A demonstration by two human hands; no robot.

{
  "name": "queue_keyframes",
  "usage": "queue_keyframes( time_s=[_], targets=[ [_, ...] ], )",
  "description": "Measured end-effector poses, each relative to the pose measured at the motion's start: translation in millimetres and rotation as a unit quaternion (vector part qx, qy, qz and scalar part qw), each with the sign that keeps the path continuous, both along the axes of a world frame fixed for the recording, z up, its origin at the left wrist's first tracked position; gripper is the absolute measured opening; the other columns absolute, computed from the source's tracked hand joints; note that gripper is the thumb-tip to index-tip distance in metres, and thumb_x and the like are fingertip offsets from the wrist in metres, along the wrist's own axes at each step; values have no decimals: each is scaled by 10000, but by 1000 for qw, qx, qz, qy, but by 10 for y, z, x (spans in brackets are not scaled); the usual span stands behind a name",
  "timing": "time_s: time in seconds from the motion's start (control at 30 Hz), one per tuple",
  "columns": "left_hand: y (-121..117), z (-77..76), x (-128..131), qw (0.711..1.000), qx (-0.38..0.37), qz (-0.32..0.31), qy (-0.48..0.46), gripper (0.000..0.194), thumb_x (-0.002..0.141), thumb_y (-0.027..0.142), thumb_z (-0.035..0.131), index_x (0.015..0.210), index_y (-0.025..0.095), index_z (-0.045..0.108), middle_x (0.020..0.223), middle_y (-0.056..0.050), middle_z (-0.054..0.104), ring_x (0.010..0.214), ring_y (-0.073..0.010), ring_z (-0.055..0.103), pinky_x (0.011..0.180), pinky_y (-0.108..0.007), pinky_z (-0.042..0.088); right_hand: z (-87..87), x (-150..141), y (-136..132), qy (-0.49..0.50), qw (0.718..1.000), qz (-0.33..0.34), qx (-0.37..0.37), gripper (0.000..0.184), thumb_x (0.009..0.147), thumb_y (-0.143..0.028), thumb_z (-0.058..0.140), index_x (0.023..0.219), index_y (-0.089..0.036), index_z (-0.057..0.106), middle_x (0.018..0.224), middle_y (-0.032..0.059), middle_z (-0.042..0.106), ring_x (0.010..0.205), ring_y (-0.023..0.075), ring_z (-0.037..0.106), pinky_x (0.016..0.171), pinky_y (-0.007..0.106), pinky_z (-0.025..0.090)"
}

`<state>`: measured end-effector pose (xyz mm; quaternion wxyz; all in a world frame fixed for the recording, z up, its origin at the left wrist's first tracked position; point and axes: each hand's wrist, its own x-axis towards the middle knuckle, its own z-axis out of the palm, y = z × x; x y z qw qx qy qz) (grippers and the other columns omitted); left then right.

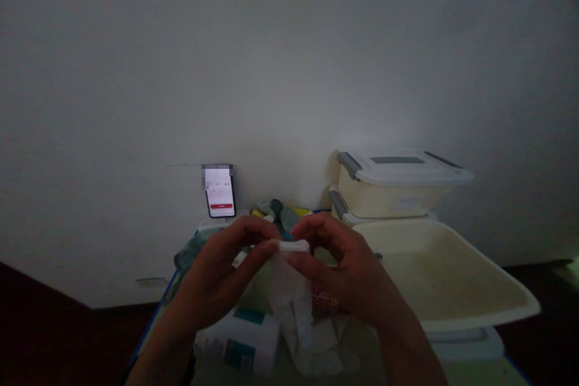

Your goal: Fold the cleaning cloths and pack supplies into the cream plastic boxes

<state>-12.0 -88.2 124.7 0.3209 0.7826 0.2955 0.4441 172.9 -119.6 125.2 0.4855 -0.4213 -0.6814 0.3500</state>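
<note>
Between both hands hangs what looks like a thin white sock (pixel 289 280), its banded cuff uppermost. My left hand (pixel 230 259) pinches the cuff's left end between thumb and fingers. At the right end, my right hand (pixel 337 259) has its thumb against the front of the cuff and its fingers curled behind. The lower part drops in loose folds toward more white fabric (pixel 323 353) on the table; where one ends and the other begins I cannot tell. A white package with teal patches (pixel 246 341) lies below my left hand.
A phone (pixel 221 193) with a timer on its screen leans against the wall. Crumpled teal cloth (pixel 190 251) lies at the table's left side. On the right are a cream basin (pixel 452 271) and a lidded storage box (pixel 398 187). Something red and patterned (pixel 323 297) shows behind my right hand.
</note>
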Motion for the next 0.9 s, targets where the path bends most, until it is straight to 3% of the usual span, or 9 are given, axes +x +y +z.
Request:
queue_keyframes(
  time_s=[0.1,0.27,0.4,0.5,0.6,0.7,0.83,0.9],
  targets=[
    [2,-10,24,996,-32,40,-67,47,866,224,511,851,213,554,752,19,606,663,-93,555,574,-160,447,15,39,14,-62,998,-22,-19,188,777,-297,637,940,-226,574,794,-29,583,752,111,548,690,243,441],
    [5,26,91,979,-81,118,-142,62,866,260,489,845,207,511,571,65,531,447,-61,429,395,-128,339,-18,-6,-3,-117,992,10,-40,197,771,-368,632,885,-213,589,885,-16,613,842,133,561,785,274,428],
    [1,52,127,977,-63,150,-139,52,824,245,538,812,196,527,624,43,593,507,-70,518,434,-124,394,-43,-133,-31,-138,989,14,-46,322,737,-427,650,952,-196,583,943,14,622,863,160,557,765,293,429],
    [-9,56,141,978,-31,163,-125,41,786,214,578,783,192,543,683,26,627,593,-89,588,498,-133,452,-58,-209,-16,-157,987,5,-46,231,776,-374,605,902,-180,599,867,18,623,785,158,550,691,290,424],
    [-20,55,144,974,-37,176,-140,57,784,217,581,791,198,527,645,46,599,476,-73,548,414,-135,430,-75,-217,25,-130,991,-1,-41,106,797,-281,565,786,-176,574,744,-10,602,672,124,528,594,249,397],
    [-17,51,132,969,-83,156,-173,124,782,247,584,862,214,495,618,71,559,359,-53,459,321,-137,370,-86,-176,62,-47,996,28,-63,78,820,-261,540,802,-186,533,757,-20,610,686,113,548,583,223,405],
    [14,40,108,969,-165,80,-167,386,687,237,664,1032,217,494,639,58,573,496,-89,547,436,-151,437,-95,-143,78,21,993,76,-90,100,829,-286,550,864,-193,542,804,-19,623,713,105,557,608,214,427],
    [37,36,98,969,-200,57,-134,365,652,249,695,979,199,539,625,49,571,523,-101,550,459,-162,437,-104,-151,80,15,992,87,-89,114,826,-293,559,875,-191,560,806,-18,621,711,103,550,599,210,421]
  ],
)
